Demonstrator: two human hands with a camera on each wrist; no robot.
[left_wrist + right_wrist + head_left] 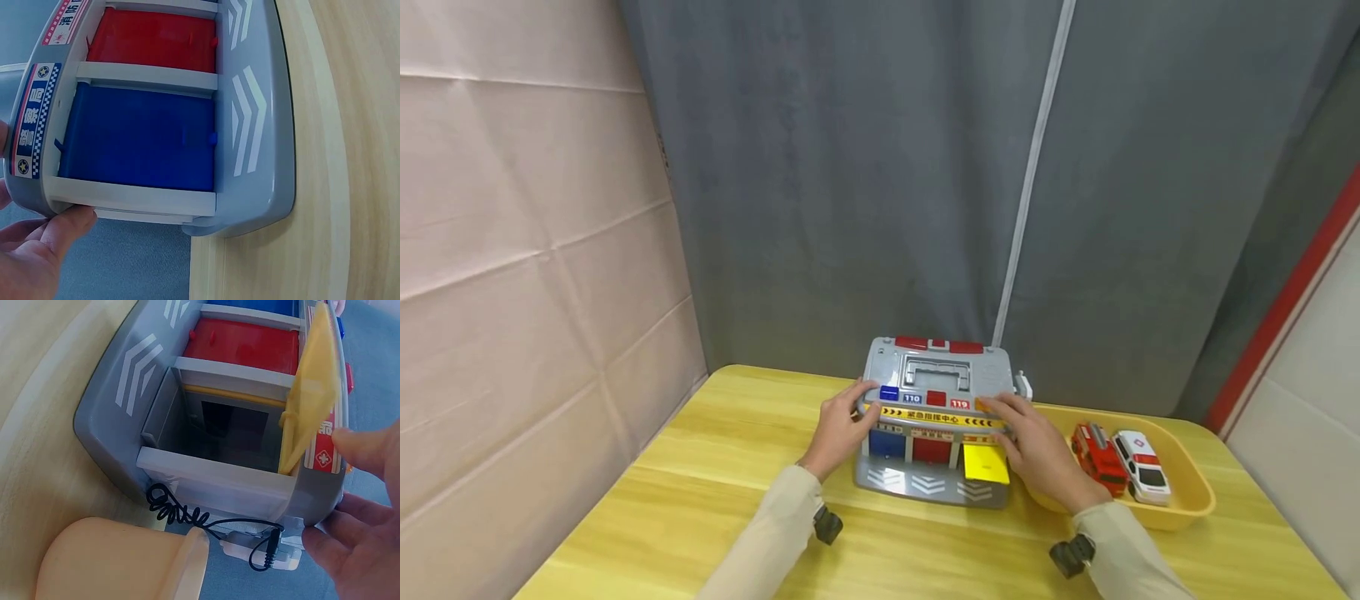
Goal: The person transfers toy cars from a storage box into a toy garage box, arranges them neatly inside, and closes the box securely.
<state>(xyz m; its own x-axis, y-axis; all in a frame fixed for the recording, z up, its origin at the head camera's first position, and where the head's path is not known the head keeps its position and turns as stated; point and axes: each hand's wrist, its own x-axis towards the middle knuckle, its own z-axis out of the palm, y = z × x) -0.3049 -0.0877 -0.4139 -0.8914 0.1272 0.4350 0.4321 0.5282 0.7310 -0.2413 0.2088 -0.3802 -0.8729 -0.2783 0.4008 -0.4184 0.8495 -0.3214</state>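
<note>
A grey toy garage (880,367) with a carry handle and yellow sign strip stands on the table. My left hand (837,427) grips its left roof corner; in the left wrist view the thumb lies along the side beside the blue door (137,137). That door and the red door (156,40) are closed. At the right roof corner, my right hand (369,531) holds the edge, thumb on the red cross sign and fingers around the side. The yellow door (987,463) is swung up, exposing the grey bay. In the head view, fingers touch the roof near an orange button.
On the right, a yellow bin (1183,508) holds a red toy fire truck (1099,458) and a white toy ambulance (1142,467). A black coiled cord (181,515) and white handset (287,557) hang at the garage's right side. Behind the table is a grey curtain (850,183).
</note>
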